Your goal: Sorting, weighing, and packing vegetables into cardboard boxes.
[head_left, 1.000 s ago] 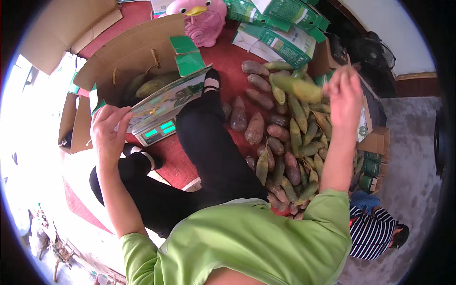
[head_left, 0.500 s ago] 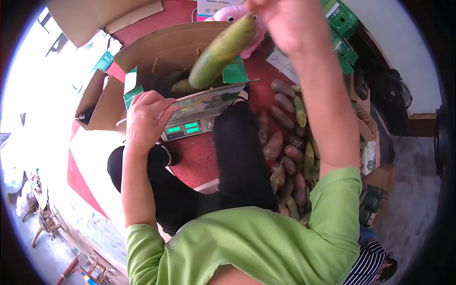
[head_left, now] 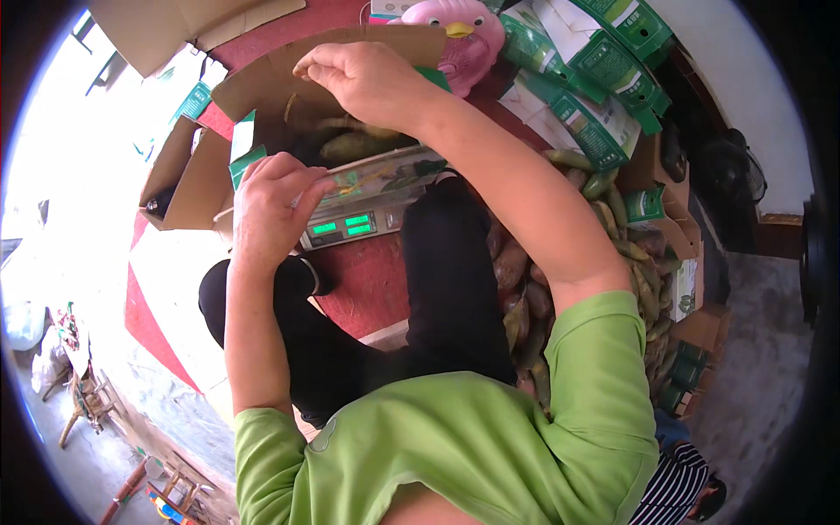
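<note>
My left hand (head_left: 276, 206) is closed on the near flap (head_left: 372, 179) of an open cardboard box (head_left: 262, 74), thumb on the near face. Above the box is my right hand (head_left: 367, 87), its fingers drawn together and no fruit hanging from them. Inside lie oblong green fruits (head_left: 354, 146) with thin stems, partly hidden by my right hand and the flap. Under the box stands a scale (head_left: 354, 227) with a lit green display, between my legs.
A heap of green and purplish-brown oblong fruits (head_left: 643, 271) lies on my right, partly behind my arm. Green-and-white cartons (head_left: 595, 122) stand beyond it. A pink duck-faced plastic thing (head_left: 468, 52) is behind the box. Another open carton (head_left: 188, 179) stands left; a person in stripes (head_left: 674, 481) is lower right.
My right hand has come left and down over the box; the green fruit it held by the stem has left its fingers. My left hand keeps its hold on the flap.
</note>
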Tool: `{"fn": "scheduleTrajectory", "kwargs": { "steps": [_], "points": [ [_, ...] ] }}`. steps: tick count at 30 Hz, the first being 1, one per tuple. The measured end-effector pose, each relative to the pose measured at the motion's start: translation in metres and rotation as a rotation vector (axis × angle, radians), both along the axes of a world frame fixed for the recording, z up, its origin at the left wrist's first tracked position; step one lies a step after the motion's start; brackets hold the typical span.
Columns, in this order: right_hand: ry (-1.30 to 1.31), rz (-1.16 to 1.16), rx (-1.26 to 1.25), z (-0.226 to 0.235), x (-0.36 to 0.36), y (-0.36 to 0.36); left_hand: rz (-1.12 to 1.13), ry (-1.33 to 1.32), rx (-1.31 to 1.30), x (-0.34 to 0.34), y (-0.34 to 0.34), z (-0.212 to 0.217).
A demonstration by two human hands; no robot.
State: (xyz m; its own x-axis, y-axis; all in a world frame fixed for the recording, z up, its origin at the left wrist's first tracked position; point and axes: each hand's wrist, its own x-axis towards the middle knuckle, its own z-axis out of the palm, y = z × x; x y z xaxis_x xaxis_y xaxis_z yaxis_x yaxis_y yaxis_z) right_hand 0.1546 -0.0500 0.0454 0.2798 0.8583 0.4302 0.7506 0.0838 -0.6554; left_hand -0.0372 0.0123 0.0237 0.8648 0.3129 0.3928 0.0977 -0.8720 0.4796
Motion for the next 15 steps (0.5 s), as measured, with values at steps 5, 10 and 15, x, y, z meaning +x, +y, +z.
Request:
{"fn": "scheduleTrajectory", "kwargs": {
  "steps": [5, 10, 15],
  "points": [
    [0.149, -0.063, 0.142, 0.007, 0.033, -0.073, 0.051, 0.015, 0.004, 0.0, -0.001, -0.001],
    [0.487, -0.492, 0.057, -0.044, 0.051, -0.2, 0.06, -0.005, 0.024, 0.001, -0.002, -0.002],
    [0.724, -0.955, -0.195, -0.173, -0.001, -0.335, 0.057, -0.019, -0.003, 0.004, -0.002, -0.006]
  ]
}}
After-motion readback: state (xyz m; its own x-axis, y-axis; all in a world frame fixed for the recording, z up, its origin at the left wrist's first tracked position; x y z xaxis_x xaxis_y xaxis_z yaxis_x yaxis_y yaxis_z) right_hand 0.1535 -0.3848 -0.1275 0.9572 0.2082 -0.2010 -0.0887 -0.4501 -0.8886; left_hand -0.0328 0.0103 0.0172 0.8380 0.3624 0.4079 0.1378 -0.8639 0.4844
